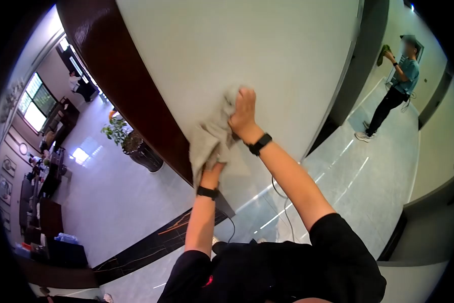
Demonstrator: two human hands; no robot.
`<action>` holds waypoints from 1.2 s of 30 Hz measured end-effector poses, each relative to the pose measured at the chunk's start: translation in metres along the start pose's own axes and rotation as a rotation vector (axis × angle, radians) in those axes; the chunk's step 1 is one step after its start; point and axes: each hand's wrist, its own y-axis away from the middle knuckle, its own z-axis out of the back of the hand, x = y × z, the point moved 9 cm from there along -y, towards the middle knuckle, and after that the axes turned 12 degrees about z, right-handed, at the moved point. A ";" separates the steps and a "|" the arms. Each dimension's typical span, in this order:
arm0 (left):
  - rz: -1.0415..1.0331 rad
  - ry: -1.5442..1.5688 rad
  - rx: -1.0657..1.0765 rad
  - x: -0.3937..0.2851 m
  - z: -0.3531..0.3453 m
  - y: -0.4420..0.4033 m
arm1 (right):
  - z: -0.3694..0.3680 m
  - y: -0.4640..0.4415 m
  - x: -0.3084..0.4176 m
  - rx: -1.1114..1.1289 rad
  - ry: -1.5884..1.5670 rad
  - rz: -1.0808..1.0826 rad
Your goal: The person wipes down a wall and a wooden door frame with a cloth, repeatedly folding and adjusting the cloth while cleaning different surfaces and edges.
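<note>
A beige-grey cloth hangs in loose folds against the white wall in front of me. My right hand is closed on the upper, bunched end of it, close to the wall surface. Lower down, my left hand grips the bottom part of the same cloth, with its fingers mostly covered by the folds. Both wrists wear black bands.
Dark brown wood trim edges the wall on the left. Beyond it stands a potted plant. At right, a person holds a green cloth. Thin cables run down near the floor.
</note>
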 end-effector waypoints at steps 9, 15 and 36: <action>-0.313 -0.853 0.231 0.037 -0.078 0.014 | 0.036 0.187 -0.008 0.627 -0.145 -0.302; -0.751 -0.770 -0.080 -0.175 -0.051 0.011 | 0.041 0.047 -0.055 0.352 -0.085 -0.286; -0.617 -0.885 -0.085 -0.015 -0.111 -0.006 | 0.042 0.269 -0.023 0.457 -0.340 -0.744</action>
